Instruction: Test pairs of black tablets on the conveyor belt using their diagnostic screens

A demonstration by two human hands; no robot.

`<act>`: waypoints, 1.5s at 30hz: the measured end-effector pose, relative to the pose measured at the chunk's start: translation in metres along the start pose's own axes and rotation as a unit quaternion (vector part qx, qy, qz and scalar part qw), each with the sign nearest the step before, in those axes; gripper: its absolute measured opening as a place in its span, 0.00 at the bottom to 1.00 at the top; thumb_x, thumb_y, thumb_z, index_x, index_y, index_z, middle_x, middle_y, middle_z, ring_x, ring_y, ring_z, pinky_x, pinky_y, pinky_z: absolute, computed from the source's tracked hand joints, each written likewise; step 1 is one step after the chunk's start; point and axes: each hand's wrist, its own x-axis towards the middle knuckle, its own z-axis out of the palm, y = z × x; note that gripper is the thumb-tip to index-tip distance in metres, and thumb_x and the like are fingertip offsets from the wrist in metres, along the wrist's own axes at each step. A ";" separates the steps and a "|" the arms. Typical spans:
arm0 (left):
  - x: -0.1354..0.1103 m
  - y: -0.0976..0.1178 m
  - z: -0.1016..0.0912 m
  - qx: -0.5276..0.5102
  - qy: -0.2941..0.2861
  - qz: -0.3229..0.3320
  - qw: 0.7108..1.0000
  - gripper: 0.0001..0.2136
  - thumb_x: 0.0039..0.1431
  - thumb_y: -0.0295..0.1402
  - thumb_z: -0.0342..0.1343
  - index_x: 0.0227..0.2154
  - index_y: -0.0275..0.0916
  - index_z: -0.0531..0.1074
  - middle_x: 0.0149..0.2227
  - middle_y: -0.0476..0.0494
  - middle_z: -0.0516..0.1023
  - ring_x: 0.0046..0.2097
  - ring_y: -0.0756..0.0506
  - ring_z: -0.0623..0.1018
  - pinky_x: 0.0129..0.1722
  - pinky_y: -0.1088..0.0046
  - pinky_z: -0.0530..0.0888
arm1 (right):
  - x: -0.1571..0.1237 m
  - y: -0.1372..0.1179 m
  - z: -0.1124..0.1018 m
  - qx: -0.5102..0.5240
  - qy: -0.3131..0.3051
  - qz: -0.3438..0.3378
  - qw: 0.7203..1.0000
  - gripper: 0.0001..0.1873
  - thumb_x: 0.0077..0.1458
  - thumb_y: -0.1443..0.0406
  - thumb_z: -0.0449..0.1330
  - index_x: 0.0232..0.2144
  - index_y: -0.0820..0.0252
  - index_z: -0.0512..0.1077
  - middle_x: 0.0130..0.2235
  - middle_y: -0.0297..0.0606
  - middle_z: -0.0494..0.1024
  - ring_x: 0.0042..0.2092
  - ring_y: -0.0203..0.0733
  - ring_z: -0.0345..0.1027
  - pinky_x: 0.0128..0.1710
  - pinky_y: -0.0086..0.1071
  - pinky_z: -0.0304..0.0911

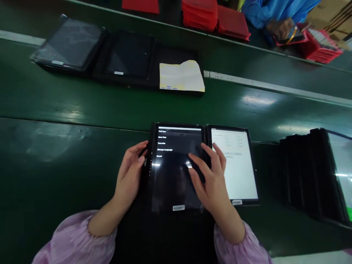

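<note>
A tablet point(176, 183) with a dark screen lies before me, showing a white text menu with "Full Test" at its top and a barcode sticker at its lower edge. My left hand point(130, 170) grips its left edge, thumb and fingers bent against the side. Over the right part of the same screen, my right hand point(213, 178) hovers or rests with fingers spread and nothing in them; whether a fingertip touches the glass I cannot tell. A second tablet point(239, 168) with a white lit screen lies close on the right, partly covered by that hand.
Several black tablets point(302, 172) stand leaning together at the right. Farther back lie a wrapped tablet point(71, 42), a dark tablet point(130, 55) and a white paper sheet point(181, 77). Red sleeves point(199, 14) are stacked beyond, near a co-worker's hand point(283, 29).
</note>
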 end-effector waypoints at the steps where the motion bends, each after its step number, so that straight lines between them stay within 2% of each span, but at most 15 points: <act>1: 0.000 -0.001 0.000 -0.008 0.000 0.004 1.000 0.08 0.57 0.37 0.66 0.40 0.47 0.79 0.52 0.43 0.82 0.63 0.34 0.77 0.69 0.50 0.72 | 0.002 0.002 0.004 -0.012 -0.007 0.007 1.000 0.17 0.74 0.60 0.54 0.57 0.54 0.76 0.67 0.52 0.69 0.75 0.66 0.52 0.65 0.67 0.67; 3: 0.001 -0.003 0.000 -0.018 -0.005 0.010 1.000 0.07 0.59 0.35 0.66 0.40 0.47 0.80 0.52 0.43 0.82 0.63 0.35 0.77 0.69 0.51 0.71 | 0.005 0.005 0.010 -0.024 -0.012 0.014 1.000 0.19 0.75 0.59 0.51 0.61 0.52 0.74 0.71 0.50 0.63 0.77 0.67 0.44 0.68 0.69 0.62; 5: 0.002 -0.006 -0.001 -0.025 -0.017 0.021 0.999 0.07 0.60 0.35 0.65 0.41 0.47 0.80 0.53 0.44 0.82 0.63 0.36 0.77 0.69 0.52 0.71 | 0.008 0.006 0.012 -0.035 -0.013 0.019 0.999 0.20 0.75 0.59 0.51 0.62 0.51 0.73 0.73 0.48 0.60 0.78 0.68 0.41 0.70 0.70 0.58; 9: 0.006 -0.009 -0.005 -0.027 -0.037 0.039 0.998 0.07 0.62 0.38 0.66 0.42 0.47 0.82 0.54 0.45 0.81 0.63 0.38 0.77 0.71 0.52 0.68 | 0.015 0.009 0.010 -0.045 -0.027 0.024 0.998 0.20 0.75 0.58 0.51 0.61 0.51 0.75 0.74 0.46 0.60 0.79 0.70 0.37 0.71 0.71 0.54; 15: 0.009 -0.010 -0.012 0.003 -0.084 0.024 0.996 0.15 0.63 0.42 0.66 0.52 0.54 0.83 0.63 0.48 0.78 0.70 0.39 0.71 0.75 0.52 0.60 | 0.018 0.013 0.003 -0.022 0.031 0.038 0.999 0.19 0.76 0.58 0.49 0.56 0.51 0.78 0.69 0.45 0.70 0.77 0.65 0.48 0.70 0.69 0.57; 22: 0.010 -0.004 -0.017 0.118 -0.104 0.036 0.987 0.17 0.64 0.43 0.65 0.55 0.56 0.82 0.70 0.48 0.72 0.75 0.36 0.64 0.77 0.46 0.54 | 0.018 0.015 0.002 -0.008 0.043 0.043 0.998 0.20 0.77 0.57 0.48 0.55 0.51 0.79 0.66 0.46 0.74 0.75 0.63 0.55 0.66 0.66 0.64; 31: 0.013 -0.006 -0.022 0.154 -0.128 0.035 0.979 0.19 0.64 0.42 0.64 0.58 0.55 0.81 0.73 0.47 0.68 0.76 0.32 0.62 0.72 0.44 0.64 | 0.018 0.014 0.000 0.018 0.033 0.049 0.998 0.19 0.77 0.58 0.49 0.54 0.52 0.79 0.65 0.46 0.76 0.73 0.60 0.59 0.65 0.63 0.67; 36: 0.013 -0.006 -0.023 0.158 -0.135 0.040 0.977 0.20 0.65 0.42 0.63 0.59 0.55 0.80 0.73 0.47 0.67 0.76 0.32 0.62 0.72 0.44 0.65 | 0.019 0.013 0.000 0.026 0.036 0.048 0.998 0.19 0.77 0.57 0.49 0.53 0.52 0.80 0.63 0.46 0.77 0.72 0.60 0.61 0.63 0.62 0.69; 42: 0.015 -0.007 -0.025 0.161 -0.146 0.034 0.975 0.21 0.64 0.42 0.64 0.60 0.55 0.79 0.74 0.47 0.66 0.75 0.32 0.64 0.68 0.47 0.72 | 0.019 0.013 -0.001 0.030 0.034 0.055 0.997 0.19 0.77 0.57 0.50 0.52 0.52 0.80 0.62 0.45 0.79 0.72 0.60 0.62 0.65 0.66 0.66; 45: 0.015 -0.008 -0.026 0.161 -0.149 0.037 0.975 0.21 0.64 0.41 0.64 0.60 0.55 0.79 0.74 0.47 0.66 0.75 0.32 0.64 0.69 0.47 0.71 | 0.018 0.014 -0.001 0.032 0.034 0.054 0.997 0.19 0.76 0.58 0.50 0.52 0.52 0.81 0.61 0.45 0.79 0.72 0.60 0.62 0.65 0.65 0.66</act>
